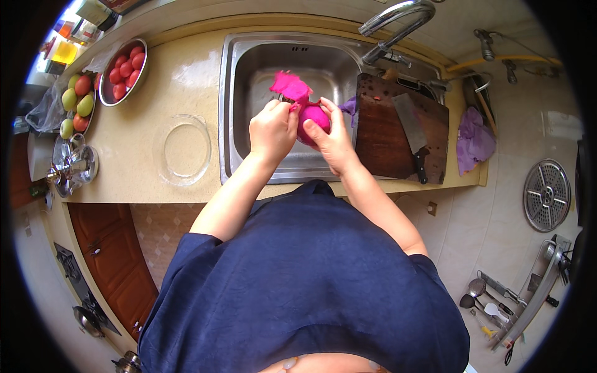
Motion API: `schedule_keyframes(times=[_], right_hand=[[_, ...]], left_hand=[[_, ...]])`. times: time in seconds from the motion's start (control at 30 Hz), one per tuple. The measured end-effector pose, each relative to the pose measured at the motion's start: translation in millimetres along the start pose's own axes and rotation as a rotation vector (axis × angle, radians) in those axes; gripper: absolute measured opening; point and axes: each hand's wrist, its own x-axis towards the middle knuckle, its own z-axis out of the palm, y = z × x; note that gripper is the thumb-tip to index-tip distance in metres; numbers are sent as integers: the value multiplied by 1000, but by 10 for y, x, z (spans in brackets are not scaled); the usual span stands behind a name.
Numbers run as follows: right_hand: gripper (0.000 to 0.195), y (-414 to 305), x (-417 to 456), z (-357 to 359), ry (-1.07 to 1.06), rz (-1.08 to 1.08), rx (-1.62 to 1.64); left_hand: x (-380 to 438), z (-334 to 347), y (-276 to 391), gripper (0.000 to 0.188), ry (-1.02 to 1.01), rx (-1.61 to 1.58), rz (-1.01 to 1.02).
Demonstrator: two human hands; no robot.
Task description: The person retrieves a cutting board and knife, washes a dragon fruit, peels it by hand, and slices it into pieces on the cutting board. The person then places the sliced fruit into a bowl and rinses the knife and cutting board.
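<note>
Over the stainless steel sink [254, 70], my right hand [333, 135] cups a bright magenta fruit, most likely a dragon fruit [315, 119]. My left hand [274, 128] pinches a strip of its pink peel [291, 87], which hangs folded back beyond the fingers. Part of the fruit is peeled and its surface looks smooth. Fingers hide its left side and underside. To the right, a dark wooden cutting board [380, 135] lies across the sink's edge, with a cleaver [410, 123] resting on it, black handle towards me.
A clear glass dish [186, 151] sits on the counter left of the sink. Farther left are a steel bowl [144, 70] of tomatoes and a plate of mixed fruit [84, 105]. The chrome faucet [396, 28] arches behind the sink. Purple cloth or plastic [475, 137] lies right of the board.
</note>
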Motion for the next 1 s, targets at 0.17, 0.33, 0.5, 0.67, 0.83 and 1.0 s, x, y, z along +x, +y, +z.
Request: schedule_keyframes(times=[0.17,0.33,0.5,0.67,0.83,1.0], right_hand=[[74,-39,-38,19,35,54,105],[68,-132,-5,-118,-161,230,546],[69,-259,39,-192,-234,276,526],[66,-306,94,-283,-316,349,525],[62,-322,114,-325,-196,297,469],[63,-249,16,-180,-103,16,290]], left_hand=[[-23,-31,5,17,11,-377,-124],[-1,-98,-42,27,-211,-1208,-611],[6,-84,-161,34,-249,-1570,-814],[-34,-35,-97,33,-157,-1748,-1072],[-54,-108,-120,33,-269,-1843,-1071],[-8,-174,-24,34,-246,-1736,-1080]])
